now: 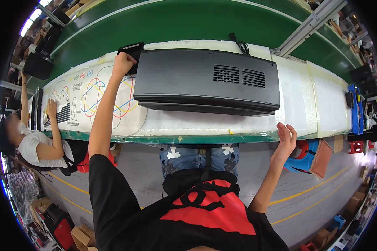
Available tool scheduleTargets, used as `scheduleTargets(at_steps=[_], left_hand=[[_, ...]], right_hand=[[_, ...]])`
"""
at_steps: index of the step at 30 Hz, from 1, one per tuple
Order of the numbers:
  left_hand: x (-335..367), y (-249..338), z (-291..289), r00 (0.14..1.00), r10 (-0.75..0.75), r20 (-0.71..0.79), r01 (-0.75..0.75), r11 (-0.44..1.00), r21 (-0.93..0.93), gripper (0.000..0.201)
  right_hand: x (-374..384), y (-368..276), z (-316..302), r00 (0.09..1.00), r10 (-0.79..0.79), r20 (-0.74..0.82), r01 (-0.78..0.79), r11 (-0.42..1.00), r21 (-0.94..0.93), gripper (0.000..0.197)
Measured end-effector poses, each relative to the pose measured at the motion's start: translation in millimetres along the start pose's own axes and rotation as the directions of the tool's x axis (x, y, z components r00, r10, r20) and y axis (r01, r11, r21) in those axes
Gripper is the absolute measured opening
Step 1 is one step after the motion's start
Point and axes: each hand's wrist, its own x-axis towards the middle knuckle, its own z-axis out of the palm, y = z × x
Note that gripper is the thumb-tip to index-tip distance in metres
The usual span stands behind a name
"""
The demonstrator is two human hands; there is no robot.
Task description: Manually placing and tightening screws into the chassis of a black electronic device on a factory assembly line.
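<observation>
A long dark grey appliance casing (188,75) with two vented grilles lies on the white-covered bench in front of me. At its left end sits a small black tray-like part (134,51). Over that part is my left hand (124,64), its fingers drawn together in a pinch. What they hold, if anything, is too small to make out. My right hand (285,137) hangs at the bench's front edge, right of the casing, touching nothing, its fingers loosely curled and apart. A black power cord with a plug (241,45) lies behind the casing.
A pale mat printed with coloured loops (100,98) covers the bench to the left, where a co-worker (40,144) sits. Behind runs a green conveyor belt (176,25). A metal post (310,27) stands back right; a blue bin (356,108) sits at the right end.
</observation>
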Motion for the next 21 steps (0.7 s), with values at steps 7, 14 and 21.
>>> scheduleTargets(at_steps=[7, 14, 21], left_hand=[[1.2, -16.7, -1.8, 1.0, -0.012, -0.029, 0.008, 0.992, -0.125, 0.018], [-29.0, 32.0, -50.4, 0.975, -0.172, -0.144, 0.044, 0.775, -0.63, 0.019], [-149.9, 168.8, -114.7, 0.98, -0.197, -0.015, -0.036, -0.101, -0.994, 0.026]], right_hand=[[-0.3, 6.8, -16.9, 0.998, -0.006, -0.06, 0.004, 0.999, -0.037, 0.024], [-10.3, -2.2, -13.6, 0.988, -0.101, -0.115, 0.089, 0.991, -0.105, 0.024], [-68.0, -67.6, 78.8, 0.834, -0.498, 0.237, 0.531, 0.841, -0.103, 0.018]])
